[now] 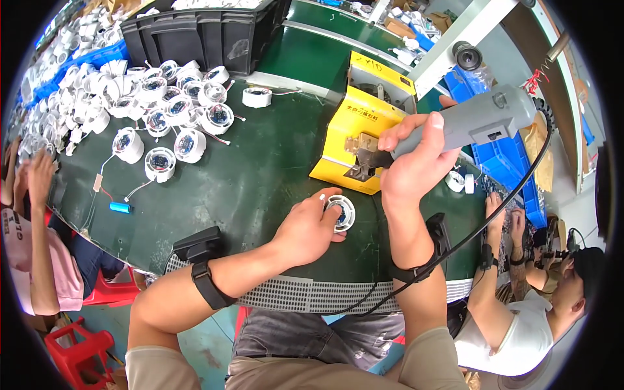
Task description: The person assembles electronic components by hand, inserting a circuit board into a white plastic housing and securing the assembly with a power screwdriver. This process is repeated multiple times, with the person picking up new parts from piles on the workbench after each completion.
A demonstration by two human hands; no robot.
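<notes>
My left hand (304, 226) is closed round a small white round housing (349, 213) with a circuit board inside, on the green table. A short white connector stands up by its fingers. Wrapped round the grey body of a corded electric screwdriver (478, 119), my right hand (416, 170) is raised over the table. The tool's dark front end points left, at the metal outlet of a yellow screw feeder (331, 146). Whether its tip touches the outlet I cannot tell.
Many similar white housings (188, 144) with boards lie heaped at left, below a black crate (195, 39). A blue cylindrical cell (120, 207) hangs on wires nearby. Blue bins (500, 162) stand at right. The tool's black cable (513, 195) crosses my right forearm. Co-workers sit on both sides.
</notes>
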